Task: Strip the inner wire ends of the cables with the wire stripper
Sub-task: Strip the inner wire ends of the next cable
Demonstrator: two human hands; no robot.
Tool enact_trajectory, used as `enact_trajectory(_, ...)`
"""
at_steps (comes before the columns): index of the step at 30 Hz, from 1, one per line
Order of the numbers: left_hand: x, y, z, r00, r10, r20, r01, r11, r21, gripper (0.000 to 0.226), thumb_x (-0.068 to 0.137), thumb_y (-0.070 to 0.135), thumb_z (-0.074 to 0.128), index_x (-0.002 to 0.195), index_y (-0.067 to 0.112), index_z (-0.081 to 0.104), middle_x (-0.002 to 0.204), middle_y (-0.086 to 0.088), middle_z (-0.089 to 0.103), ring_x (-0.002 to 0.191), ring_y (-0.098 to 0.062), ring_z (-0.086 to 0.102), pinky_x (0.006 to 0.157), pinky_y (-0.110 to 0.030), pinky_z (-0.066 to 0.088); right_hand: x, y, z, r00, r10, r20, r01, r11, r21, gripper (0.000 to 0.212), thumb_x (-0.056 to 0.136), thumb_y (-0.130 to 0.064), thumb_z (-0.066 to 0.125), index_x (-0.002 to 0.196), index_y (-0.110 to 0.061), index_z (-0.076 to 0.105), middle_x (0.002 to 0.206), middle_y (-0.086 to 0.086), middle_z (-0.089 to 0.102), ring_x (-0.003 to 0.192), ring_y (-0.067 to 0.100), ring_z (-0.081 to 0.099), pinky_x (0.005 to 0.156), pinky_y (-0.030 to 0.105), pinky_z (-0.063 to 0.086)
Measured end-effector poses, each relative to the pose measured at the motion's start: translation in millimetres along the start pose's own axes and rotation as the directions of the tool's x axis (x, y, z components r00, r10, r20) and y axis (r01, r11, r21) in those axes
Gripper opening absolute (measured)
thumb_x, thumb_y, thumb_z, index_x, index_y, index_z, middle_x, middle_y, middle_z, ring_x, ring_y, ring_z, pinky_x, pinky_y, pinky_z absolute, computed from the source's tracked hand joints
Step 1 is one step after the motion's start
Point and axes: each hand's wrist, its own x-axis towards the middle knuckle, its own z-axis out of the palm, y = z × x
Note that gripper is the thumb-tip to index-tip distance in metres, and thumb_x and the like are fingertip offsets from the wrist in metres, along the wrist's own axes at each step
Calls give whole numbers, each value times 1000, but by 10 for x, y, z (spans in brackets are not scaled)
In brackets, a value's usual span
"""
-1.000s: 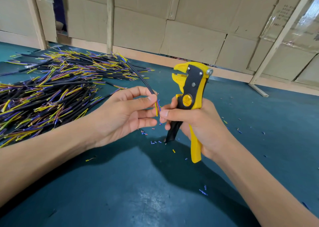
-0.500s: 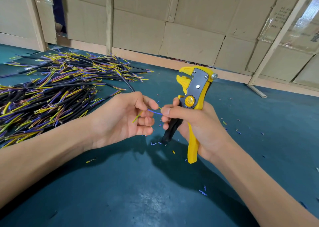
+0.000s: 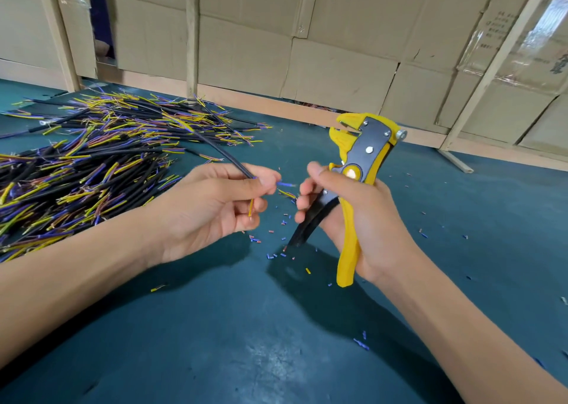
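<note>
Left hand [image 3: 212, 207] palm-up, fingers curled in a pinching grip, right hand [image 3: 359, 219] upright, grip closed, forearms converging

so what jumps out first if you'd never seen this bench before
The yellow wire stripper held upright in the right hand, right of centre, probably draws the eye first. Next, the big pile of black cables with yellow and blue inner wires, spread over the left of the teal table. The left hand grips one black cable beside the tool, above scattered insulation bits.
</note>
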Motion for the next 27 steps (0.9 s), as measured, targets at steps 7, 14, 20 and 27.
enact_trajectory(7,12,61,-40,978,198,-61,-200,979,-33,17,86,23,64,88,12,77,93,-6,69,68,-10,56,57,-20,47,-109,-56,41,873,360,327,-357,931,-74,55,94,-60,57,109,-9,71,80,16,62,85,47,71,85,73,52)
enact_trajectory(14,47,24,-107,960,225,-166,-228,974,1,18,84,24,68,94,10,73,94,-3,71,66,-10,55,55,-21,42,-60,-183,1,774,608,175,-615,788,-18,26,67,-18,53,90,-4,54,74,20,63,62,41,66,63,60,58)
enact_trajectory(20,67,4,-177,919,240,-312,-210,969,128,25,79,32,73,95,14,74,93,-1,72,68,-10,55,65,-26,40,-46,-115,-118,808,525,269,-548,836,14,38,91,-15,58,127,-6,66,104,23,71,77,37,68,79,60,57)
enact_trajectory(27,65,58,-179,918,325,-228,-326,945,36,16,89,25,64,92,12,73,85,-3,71,84,-18,66,77,-29,54,-111,74,58,882,243,403,-264,964,-1,46,100,-32,58,145,-31,55,83,14,55,78,37,58,83,64,54)
